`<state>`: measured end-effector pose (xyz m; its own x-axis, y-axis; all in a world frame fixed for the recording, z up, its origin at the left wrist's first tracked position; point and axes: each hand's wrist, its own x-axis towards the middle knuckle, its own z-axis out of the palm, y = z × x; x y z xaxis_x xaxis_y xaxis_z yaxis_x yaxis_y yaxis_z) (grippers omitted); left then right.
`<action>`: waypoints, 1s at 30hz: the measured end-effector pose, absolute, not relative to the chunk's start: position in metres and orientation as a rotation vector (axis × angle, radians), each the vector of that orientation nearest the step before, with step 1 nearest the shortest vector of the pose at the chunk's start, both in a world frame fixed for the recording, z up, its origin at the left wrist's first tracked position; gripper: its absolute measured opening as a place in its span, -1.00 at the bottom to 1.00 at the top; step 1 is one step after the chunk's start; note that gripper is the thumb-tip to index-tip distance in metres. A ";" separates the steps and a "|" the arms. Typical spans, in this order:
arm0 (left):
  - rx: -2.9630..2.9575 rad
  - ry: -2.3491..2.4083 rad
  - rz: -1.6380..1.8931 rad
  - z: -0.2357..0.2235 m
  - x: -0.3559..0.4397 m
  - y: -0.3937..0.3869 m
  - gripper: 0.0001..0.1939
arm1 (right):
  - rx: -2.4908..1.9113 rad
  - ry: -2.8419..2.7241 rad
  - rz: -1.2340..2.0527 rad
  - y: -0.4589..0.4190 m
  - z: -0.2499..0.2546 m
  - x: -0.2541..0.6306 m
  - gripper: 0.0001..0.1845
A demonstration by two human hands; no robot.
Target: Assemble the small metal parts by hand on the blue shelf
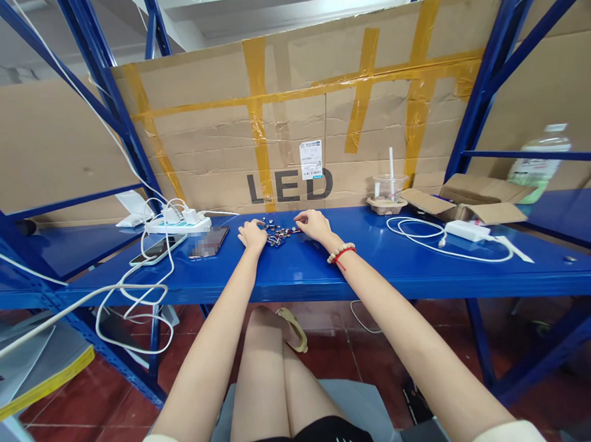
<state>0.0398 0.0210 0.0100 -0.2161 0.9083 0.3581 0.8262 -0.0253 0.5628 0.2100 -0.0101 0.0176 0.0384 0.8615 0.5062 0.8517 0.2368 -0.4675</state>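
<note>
1. So the small shiny metal pieces [278, 238] sit in a loose little heap on the blue metal shelf [298, 271], right between the two hands and pretty much in front of the person's knees.
2. Left hand [253, 235] is palm down at the left edge of the heap, fingers partly curled, fingertips right by the pieces. Can't tell if it's got hold of one.
3. Right hand [316, 225] is on the other side, thumb and fingers bent in close together at the heap's right edge. Might be a tiny piece in there, but it's too small to say for sure. That wrist has a beaded bracelet [341, 252] plus a red string one.
4. Off to the left there's a dark flat device [209, 242], partly blurred out, then a smartphone [160, 250] with a white cable over it, and a white power strip [178, 225] with chargers plugged in just behind.
5. Over on the right: a clear plastic cup [390, 188] with a straw, an open cardboard box [474, 200], and a white power adapter [467, 231] with its cord looped beside it.
6. Big taped cardboard sheet [221, 145] stands upright at the back, "LED" printed on it.
</note>
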 end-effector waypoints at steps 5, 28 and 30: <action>2.062 2.098 0.886 0.007 0.043 0.018 -0.74 | -1.556 -1.799 0.003 -0.009 0.016 0.211 -0.78; 2.007 2.208 0.967 0.014 0.047 0.007 -0.78 | -1.511 -1.883 -0.006 -0.010 0.015 0.210 -0.78; 1.976 2.178 1.106 0.016 0.046 0.007 -0.80 | -1.497 -1.881 -0.021 -0.009 0.014 0.210 -0.78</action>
<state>0.0461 0.0074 0.0164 -0.2088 0.8718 0.4431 0.8719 -0.0392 0.4880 0.2101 -0.0091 0.0139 -0.0657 0.8419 0.5356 0.8536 0.3254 -0.4068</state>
